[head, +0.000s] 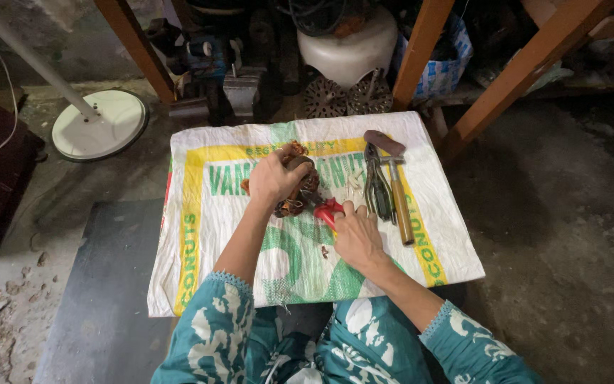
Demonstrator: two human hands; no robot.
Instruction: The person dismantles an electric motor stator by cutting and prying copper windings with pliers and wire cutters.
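Left hand (273,178) clamped over copper-wound motor coil (298,193) on woven sack (435,249), right hand (355,238) gripping red-handled cutters (327,210) at the windings; risk: blades slipping toward left fingers, coil rolling toward hammer (394,186).

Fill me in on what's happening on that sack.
A person sits on the floor at a woven sack spread out as a work mat. The left hand grips a motor stator with copper windings, while the right hand works red-handled cutters at its lower edge. A hammer and pliers lie to the right, untouched.
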